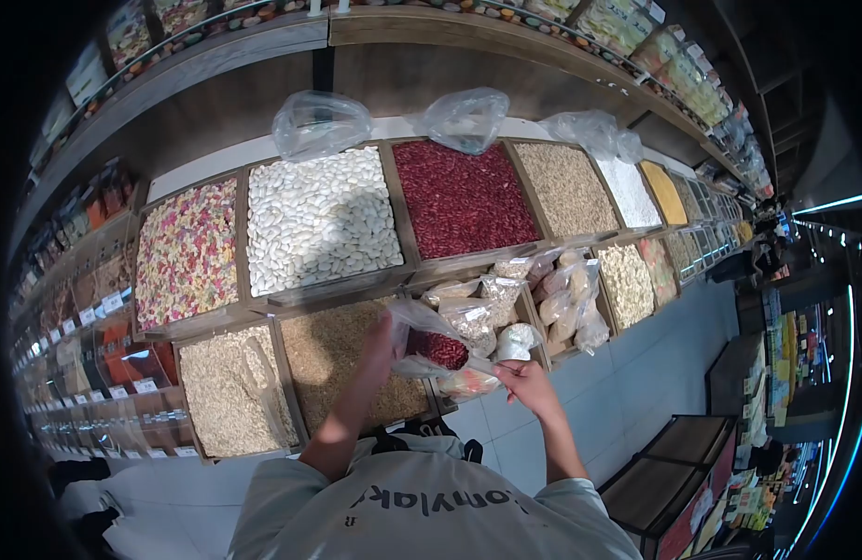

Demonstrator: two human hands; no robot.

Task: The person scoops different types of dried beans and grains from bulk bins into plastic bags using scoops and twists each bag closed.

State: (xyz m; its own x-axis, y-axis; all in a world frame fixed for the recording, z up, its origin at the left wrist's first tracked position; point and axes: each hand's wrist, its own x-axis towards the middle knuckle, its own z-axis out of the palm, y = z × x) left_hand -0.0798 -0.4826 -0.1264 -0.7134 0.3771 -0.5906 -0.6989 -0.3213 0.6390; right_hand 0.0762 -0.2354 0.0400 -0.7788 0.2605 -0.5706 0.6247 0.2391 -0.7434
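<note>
A clear plastic bag (412,322) with dark red beans (443,350) inside is stretched between my two hands, over the lower row of bins. My left hand (379,341) grips the bag at its left end; its fingers are partly hidden by the plastic. At the other end, my right hand (527,385) is closed in a pinch on the bag's edge. Just beyond the bag, filled clear bags (470,319) lie in a compartment, one with white contents (518,341). The upper bin of dark red beans (464,201) stands behind them.
White beans (321,219) and a colourful flake mix (188,252) fill upper bins on the left. Oat-like flakes (228,392) with a scoop lie at lower left. Loose plastic bags (321,126) rest along the back ledge. A dark low stand (669,476) is at right on the tiled floor.
</note>
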